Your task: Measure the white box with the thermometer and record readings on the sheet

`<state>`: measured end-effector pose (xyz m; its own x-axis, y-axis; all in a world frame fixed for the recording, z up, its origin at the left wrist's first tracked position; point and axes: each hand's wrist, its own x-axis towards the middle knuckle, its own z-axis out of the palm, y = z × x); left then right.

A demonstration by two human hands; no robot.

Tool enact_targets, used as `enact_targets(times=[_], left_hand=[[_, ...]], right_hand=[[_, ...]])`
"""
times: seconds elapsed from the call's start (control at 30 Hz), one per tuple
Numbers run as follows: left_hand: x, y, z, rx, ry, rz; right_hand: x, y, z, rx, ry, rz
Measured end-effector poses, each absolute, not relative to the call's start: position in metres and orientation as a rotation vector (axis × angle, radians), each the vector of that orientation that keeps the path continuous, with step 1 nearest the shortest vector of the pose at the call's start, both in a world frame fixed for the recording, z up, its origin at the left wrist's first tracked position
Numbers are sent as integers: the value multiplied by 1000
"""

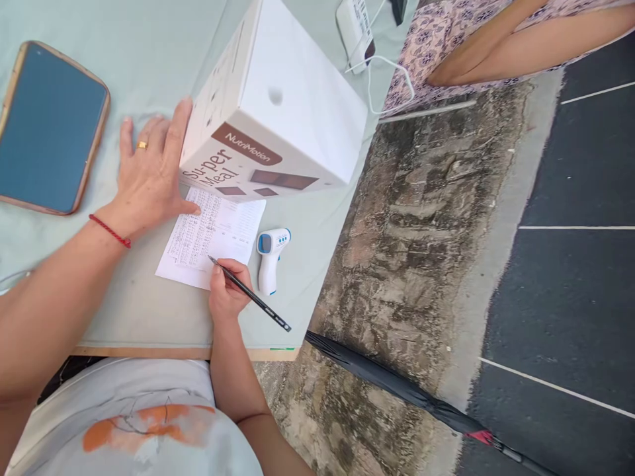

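My right hand (228, 289) grips a black pencil (255, 299), its tip over a sheet of paper (233, 231) covered in rows of writing. Spread beside the paper, my left hand (151, 165) lies with its thumb over the sheet's upper left part and its fingers against the side of a white box (302, 86) printed "NutriMotion Super Meal". Part of the sheet's top edge is hidden by the box. Just right of the paper lies a white and blue infrared thermometer (272, 261).
A tablet (47, 129) in a brown case lies at the left of the cloth-covered table (133, 291). A white device with a cable (356, 33) is at the far edge. Another person's arm (496, 53) shows top right. A folded black umbrella (391, 380) leans by the near right corner.
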<state>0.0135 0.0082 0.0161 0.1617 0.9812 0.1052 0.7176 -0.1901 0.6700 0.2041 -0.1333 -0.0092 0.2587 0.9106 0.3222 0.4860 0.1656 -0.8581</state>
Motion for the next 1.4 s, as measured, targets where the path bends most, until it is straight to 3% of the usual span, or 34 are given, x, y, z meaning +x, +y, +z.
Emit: enact_targets(times=[0.23, 1.4], left_hand=[[12, 9, 7, 1972, 1537, 843], [15, 8, 23, 1932, 1637, 677]], right_hand=[[201, -130, -11, -1491, -1457, 519], [194, -123, -6, -1442, -1507, 540]])
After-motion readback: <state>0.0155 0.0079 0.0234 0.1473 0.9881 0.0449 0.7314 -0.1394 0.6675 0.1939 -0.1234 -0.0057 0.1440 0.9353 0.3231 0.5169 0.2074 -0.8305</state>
